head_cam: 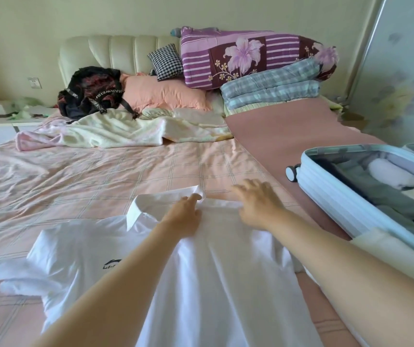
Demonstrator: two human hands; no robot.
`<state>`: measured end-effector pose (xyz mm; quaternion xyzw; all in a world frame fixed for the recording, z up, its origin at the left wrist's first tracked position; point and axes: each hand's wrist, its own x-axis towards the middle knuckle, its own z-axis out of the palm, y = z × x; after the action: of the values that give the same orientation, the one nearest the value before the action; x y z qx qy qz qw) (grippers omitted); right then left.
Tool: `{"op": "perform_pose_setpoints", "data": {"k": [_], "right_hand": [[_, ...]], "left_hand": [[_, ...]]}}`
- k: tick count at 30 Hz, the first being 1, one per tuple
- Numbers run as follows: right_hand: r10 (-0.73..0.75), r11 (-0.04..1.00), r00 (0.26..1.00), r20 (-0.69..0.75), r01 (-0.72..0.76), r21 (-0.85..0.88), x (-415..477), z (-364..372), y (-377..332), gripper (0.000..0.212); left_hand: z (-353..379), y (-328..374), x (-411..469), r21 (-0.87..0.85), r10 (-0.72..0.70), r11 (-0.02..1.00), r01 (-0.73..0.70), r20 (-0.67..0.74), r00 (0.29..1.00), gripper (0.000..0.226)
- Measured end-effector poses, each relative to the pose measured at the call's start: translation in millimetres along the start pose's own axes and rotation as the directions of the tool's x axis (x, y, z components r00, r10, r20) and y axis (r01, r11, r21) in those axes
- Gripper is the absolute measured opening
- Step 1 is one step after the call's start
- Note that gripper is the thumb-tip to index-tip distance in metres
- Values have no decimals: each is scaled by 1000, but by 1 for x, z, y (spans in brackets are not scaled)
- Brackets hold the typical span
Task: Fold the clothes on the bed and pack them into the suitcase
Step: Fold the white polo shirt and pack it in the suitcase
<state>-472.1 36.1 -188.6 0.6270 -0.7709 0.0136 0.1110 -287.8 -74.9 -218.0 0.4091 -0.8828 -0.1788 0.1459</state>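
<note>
The white shirt (213,271) lies front up on the bed (100,171), its length running from the near edge toward the headboard, collar pointing away. The left hand (184,217) presses by the collar, fingers nearly straight. The right hand (256,206), fingers spread, rests on the shoulder, gripping nothing. The open suitcase (331,194) sits to the right.

The body in view consists of two arms: the left forearm (115,284) and the right forearm (351,259), each bare along its whole visible length from frame edge to wrist. The left hand (184,219) and the right hand (257,205) are likewise bare, seen from the back, with rounded knuckles; the right hand is blurred, so finer detail cannot be read. Each forearm appears widest at the frame edge and tapers toward its wrist
</note>
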Motion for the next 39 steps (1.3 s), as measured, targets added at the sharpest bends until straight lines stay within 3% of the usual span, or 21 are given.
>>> {"op": "perform_pose_setpoints", "data": {"k": [2, 4, 5, 7, 9, 11, 13, 15, 17, 19, 22, 24, 27, 29, 30, 32, 34, 35, 36, 37, 39], "right_hand": [[-86, 986, 956, 281, 41, 163, -4, -6, -28, 56], [39, 999, 833, 552, -35, -17, -3, -13, -56, 52], [106, 989, 827, 553, -29, -146, -1, -16, -70, 49], [111, 967, 919, 378, -12, -256, 3, -28, -102, 40], [37, 992, 993, 114, -23, -125, 11, -34, -141, 33], [-75, 989, 996, -38, 79, 123, 17, -40, -188, 32], [-235, 922, 971, -39, 235, 309, 17, -47, -236, 38], [-375, 852, 927, -28, 356, 383, 18, -46, -276, 50], [-425, 842, 905, 17, 388, 375, 24, -35, -305, 55], [-387, 886, 908, 162, 318, 338, 30, -19, -321, 59], [-271, 944, 911, 312, 188, 271, 37, -2, -326, 67], [-198, 962, 924, 326, 120, 244, 40, 0, -325, 70], [-91, 992, 953, 290, 63, 105, 44, 0, -321, 74], [-71, 997, 960, 271, 62, 41, 47, 2, -317, 73], [-71, 997, 962, 265, 72, 8, 47, 3, -316, 72], [-68, 992, 975, 210, 88, -87, 48, 5, -319, 70], [-99, 990, 986, 134, 112, -90, 47, 4, -323, 66], [-140, 989, 984, 112, 144, -29, 46, 4, -324, 64], [-187, 982, 976, 115, 183, 49, 43, 4, -324, 62], [-226, 971, 963, 148, 212, 107, 38, 5, -322, 62], [-245, 967, 938, 247, 216, 139, 26, 6, -313, 64]], "left_hand": [[-9, -10, -13, -44, 14, 999, -14, 1, 1000, 44], [-32, -26, -30, -68, 11, 997, -21, -142, 990, 51], [-46, -38, -40, -58, 5, 998, -17, -203, 979, 58], [-74, -70, -61, -55, -27, 998, 11, -299, 954, 65], [-101, -110, -83, -72, -131, 991, 112, -379, 916, 63], [-126, -150, -108, -43, -283, 956, 289, -386, 878, 54], [-143, -185, -132, 104, -447, 864, 493, -292, 845, 41], [-155, -212, -157, 219, -584, 775, 593, -113, 804, 40], [-157, -226, -174, -21, -565, 825, 565, -34, 824, 15], [-158, -233, -182, -250, -511, 845, 473, -117, 851, 9], [-175, -240, -184, -338, -512, 846, 411, -306, 803, 11], [-196, -251, -189, -59, -482, 864, 500, -384, 787, 19], [-223, -261, -198, 413, -456, 656, 632, -450, 768, 31], [-224, -258, -197, 578, -464, 507, 639, -442, 768, 34], [-219, -256, -195, 618, -431, 489, 616, -443, 786, 32], [-199, -257, -192, 609, -237, 625, 489, -448, 862, 28], [-174, -254, -193, 458, -29, 865, 204, -361, 932, 27], [-163, -248, -195, 335, -13, 936, 103, -261, 965, 33], [-153, -243, -198, 235, -58, 968, 90, -142, 988, 41], [-145, -238, -201, 209, -128, 969, 133, -39, 991, 47], [-139, -234, -206, 319, -233, 925, 205, 49, 971, 52]]}}
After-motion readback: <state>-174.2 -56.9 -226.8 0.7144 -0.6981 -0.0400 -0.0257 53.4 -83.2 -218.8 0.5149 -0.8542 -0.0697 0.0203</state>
